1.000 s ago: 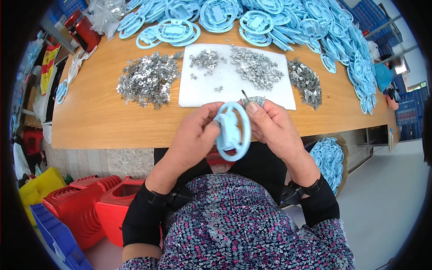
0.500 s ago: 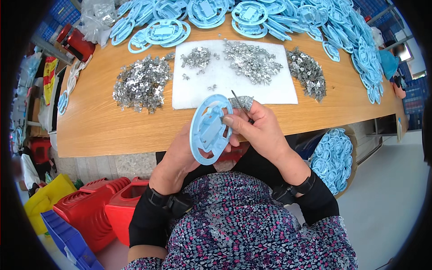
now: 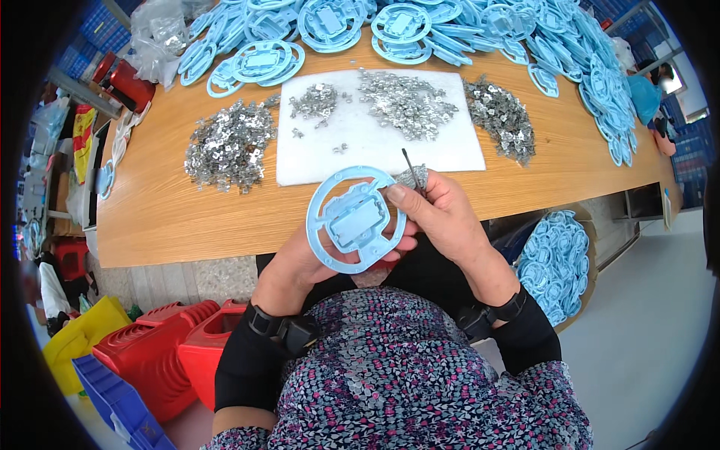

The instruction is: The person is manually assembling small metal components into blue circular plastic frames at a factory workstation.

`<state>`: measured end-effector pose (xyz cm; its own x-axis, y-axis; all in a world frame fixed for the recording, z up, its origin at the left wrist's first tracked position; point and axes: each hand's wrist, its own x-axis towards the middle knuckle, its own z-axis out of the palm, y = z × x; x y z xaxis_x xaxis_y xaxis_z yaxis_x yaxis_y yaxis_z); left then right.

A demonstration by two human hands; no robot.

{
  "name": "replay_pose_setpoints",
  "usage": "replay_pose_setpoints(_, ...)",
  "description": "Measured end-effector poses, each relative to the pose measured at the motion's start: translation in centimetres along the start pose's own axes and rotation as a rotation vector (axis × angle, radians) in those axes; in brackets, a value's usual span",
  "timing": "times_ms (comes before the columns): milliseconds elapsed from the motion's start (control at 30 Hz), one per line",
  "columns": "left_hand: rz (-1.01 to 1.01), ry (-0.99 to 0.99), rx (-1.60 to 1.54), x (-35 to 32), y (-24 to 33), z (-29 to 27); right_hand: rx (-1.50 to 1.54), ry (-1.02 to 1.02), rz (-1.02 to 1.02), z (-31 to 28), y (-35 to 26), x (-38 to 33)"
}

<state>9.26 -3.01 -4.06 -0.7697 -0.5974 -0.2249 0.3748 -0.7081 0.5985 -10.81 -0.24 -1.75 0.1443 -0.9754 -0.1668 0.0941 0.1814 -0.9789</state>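
A light blue plastic ring-shaped part (image 3: 356,221), with a rectangular block across its middle, is held over the table's front edge. My left hand (image 3: 300,255) grips it from below and behind, so most of those fingers are hidden. My right hand (image 3: 442,210) is closed, its thumb against the part's upper right rim. A thin dark pointed tool (image 3: 411,169) sticks up out of that hand; its lower end is hidden. Something grey and textured (image 3: 416,177) surrounds the index finger. Beyond lies a white mat (image 3: 307,161) bearing small metal clips (image 3: 409,105).
Heaps of metal clips flank the mat, one to the left (image 3: 231,146) and one to the right (image 3: 501,120). Blue parts (image 3: 525,30) pile along the table's far side. A bin of blue parts (image 3: 555,262) stands below right. Red stools (image 3: 157,352) are at lower left.
The blue part has turned so its face is seen more squarely, appearing as a rounder ring. My right thumb has shifted slightly up and right along its rim. The view has moved a little.
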Motion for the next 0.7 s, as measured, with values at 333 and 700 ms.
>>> replay_pose_setpoints(333, 0.321, 0.27, 0.536, 0.3, 0.2, 0.9, -0.187, 0.187, 0.022, -1.7, -0.7, -1.2)
replay_pose_setpoints(700, 0.369, 0.283, 0.49, -0.8, 1.8, 0.4, -0.024, 0.097, -0.02, -0.9, -0.4, 0.2)
